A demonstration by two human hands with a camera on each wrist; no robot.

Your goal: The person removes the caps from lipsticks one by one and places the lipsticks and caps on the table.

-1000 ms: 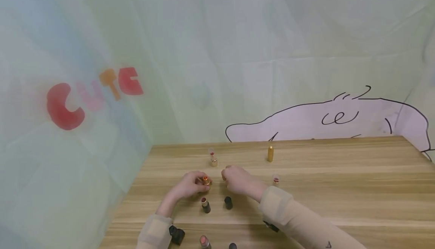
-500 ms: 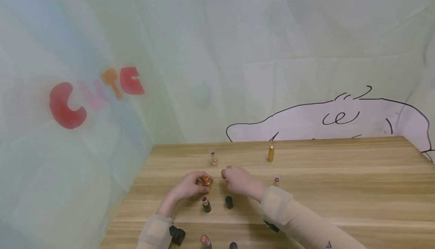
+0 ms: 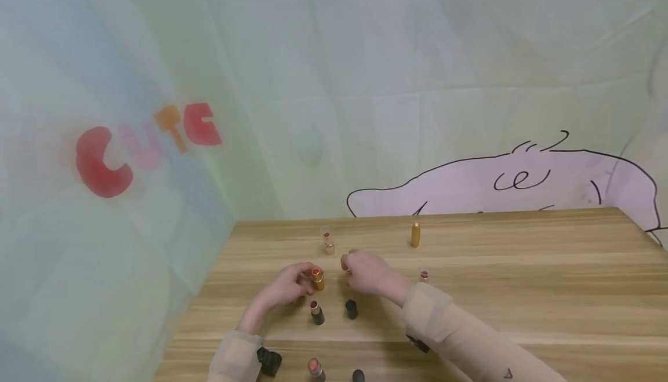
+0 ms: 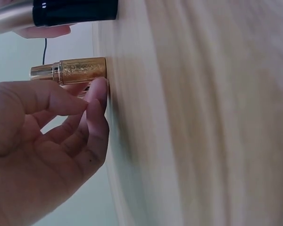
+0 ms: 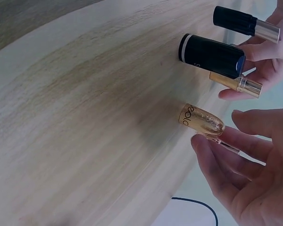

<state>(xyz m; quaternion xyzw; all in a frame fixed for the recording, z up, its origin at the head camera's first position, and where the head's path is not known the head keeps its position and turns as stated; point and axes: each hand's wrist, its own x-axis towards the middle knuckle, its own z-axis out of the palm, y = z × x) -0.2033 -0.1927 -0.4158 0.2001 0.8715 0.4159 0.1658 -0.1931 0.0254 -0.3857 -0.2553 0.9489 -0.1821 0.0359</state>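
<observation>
A gold lipstick with an orange-red tip stands upright and uncapped beside my left hand. In the left wrist view the thumb is off the lipstick, and loosely bent fingers lie right by its base. My right hand hides the gold cap in the head view. From the right wrist, that lettered cap shows upright on the table, with the thumb apart from it and a forefinger close by its side. Nearer the person stand a black lipstick with a dark red tip and its black cap.
A pink lipstick and another dark cap stand at the bottom of the head view. Farther back are a clear-topped lipstick and a gold capped tube. Another clear-topped lipstick is partly behind the right sleeve.
The left thumb and fingers have loosened and drawn back from the gold lipstick, which stays upright. My right hand has barely moved.
</observation>
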